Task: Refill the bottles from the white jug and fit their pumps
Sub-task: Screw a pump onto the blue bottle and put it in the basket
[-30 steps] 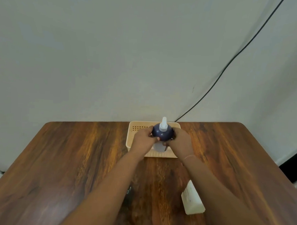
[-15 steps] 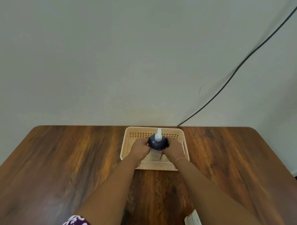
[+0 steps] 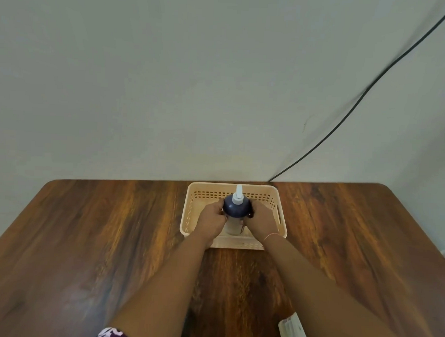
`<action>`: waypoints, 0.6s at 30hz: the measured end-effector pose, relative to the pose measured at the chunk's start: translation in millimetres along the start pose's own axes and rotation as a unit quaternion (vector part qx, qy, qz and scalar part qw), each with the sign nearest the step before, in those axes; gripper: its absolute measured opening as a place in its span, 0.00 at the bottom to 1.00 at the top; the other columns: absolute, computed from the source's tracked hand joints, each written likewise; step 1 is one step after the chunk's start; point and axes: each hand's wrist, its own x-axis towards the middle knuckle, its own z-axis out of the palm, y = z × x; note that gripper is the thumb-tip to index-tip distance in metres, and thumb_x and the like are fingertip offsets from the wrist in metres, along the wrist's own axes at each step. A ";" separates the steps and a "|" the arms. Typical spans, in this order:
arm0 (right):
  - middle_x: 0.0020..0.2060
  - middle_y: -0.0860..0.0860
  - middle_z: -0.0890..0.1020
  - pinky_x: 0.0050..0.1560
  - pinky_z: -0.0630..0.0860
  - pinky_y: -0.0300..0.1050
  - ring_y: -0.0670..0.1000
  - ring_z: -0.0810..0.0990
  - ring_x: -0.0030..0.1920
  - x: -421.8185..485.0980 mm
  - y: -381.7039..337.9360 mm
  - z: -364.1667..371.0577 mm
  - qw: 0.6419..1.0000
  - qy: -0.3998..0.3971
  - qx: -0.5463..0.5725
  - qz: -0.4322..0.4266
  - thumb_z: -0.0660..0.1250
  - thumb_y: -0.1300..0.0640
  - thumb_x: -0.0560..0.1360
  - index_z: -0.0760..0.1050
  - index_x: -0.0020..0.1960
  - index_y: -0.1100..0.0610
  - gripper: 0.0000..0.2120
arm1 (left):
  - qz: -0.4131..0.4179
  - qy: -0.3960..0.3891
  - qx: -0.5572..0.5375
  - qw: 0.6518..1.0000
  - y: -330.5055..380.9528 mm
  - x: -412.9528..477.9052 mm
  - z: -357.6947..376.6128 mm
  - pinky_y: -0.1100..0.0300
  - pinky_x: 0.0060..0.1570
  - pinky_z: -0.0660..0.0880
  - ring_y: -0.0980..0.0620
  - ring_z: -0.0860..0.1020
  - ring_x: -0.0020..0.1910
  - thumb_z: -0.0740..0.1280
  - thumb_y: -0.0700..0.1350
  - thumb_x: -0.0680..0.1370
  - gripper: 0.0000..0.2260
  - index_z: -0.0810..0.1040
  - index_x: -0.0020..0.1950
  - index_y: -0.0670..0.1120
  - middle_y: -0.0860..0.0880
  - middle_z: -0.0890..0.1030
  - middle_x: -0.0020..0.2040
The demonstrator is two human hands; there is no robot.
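Progress, judged from this frame: one bottle (image 3: 235, 214) carries its white pump (image 3: 238, 196), so its refill and pump-fitting steps appear complete. It is now being set into the beige perforated basket (image 3: 278, 214). No other bottle shows, so the number still to be refilled cannot be determined.

Hands: the left hand (image 3: 212, 220) wraps the bottle from the 9 o'clock side and the right hand (image 3: 261, 221) from the 3 o'clock side. Both are closed around it just below its dark rounded shoulder. A thin band circles the right wrist.

Bottle: upright, dark blue at the top, with a paler lower body visible between the two hands. The pump nozzle points toward 12 o'clock. Whether the base already rests on the basket floor is hidden by the hands.

Containers:
- Basket: stands at the 12 o'clock edge of the wooden counter (image 3: 85, 238), close to the wall. Apart from the held bottle, the visible interior shows no contents.
- White object (image 3: 294, 333): lies at the 5 o'clock corner of the view, cut off by the frame edge. It may be the white jug, but its identity and fill level cannot be confirmed.

A black cable (image 3: 359, 100) runs down the wall toward the counter's rear edge.
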 end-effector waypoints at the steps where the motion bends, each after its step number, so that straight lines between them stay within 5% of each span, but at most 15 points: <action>1: 0.59 0.55 0.79 0.60 0.70 0.47 0.55 0.76 0.59 -0.4 -0.1 0.3 1.000 -0.002 0.001 -0.001 0.65 0.64 0.73 0.70 0.64 0.56 0.20 | 0.001 0.000 0.003 1.000 -0.5 0.4 -0.3 0.61 0.58 0.64 0.50 0.69 0.63 0.58 0.29 0.74 0.24 0.68 0.69 0.45 0.46 0.75 0.65; 12: 0.67 0.55 0.72 0.64 0.68 0.49 0.57 0.71 0.65 -13.3 -4.0 -7.0 1.000 -0.013 -0.016 -0.002 0.61 0.62 0.76 0.56 0.73 0.55 0.28 | -0.008 0.011 0.029 0.999 4.9 -6.1 -2.4 0.51 0.64 0.68 0.43 0.71 0.65 0.59 0.32 0.75 0.21 0.69 0.67 0.44 0.43 0.75 0.64; 18: 0.66 0.56 0.73 0.58 0.71 0.45 0.56 0.73 0.62 -35.7 -11.2 -20.6 1.000 -0.009 -0.024 -0.009 0.66 0.63 0.73 0.51 0.75 0.54 0.36 | -0.012 0.027 0.033 0.999 14.1 -27.9 -6.9 0.51 0.68 0.64 0.44 0.65 0.71 0.60 0.34 0.76 0.24 0.61 0.72 0.43 0.44 0.67 0.72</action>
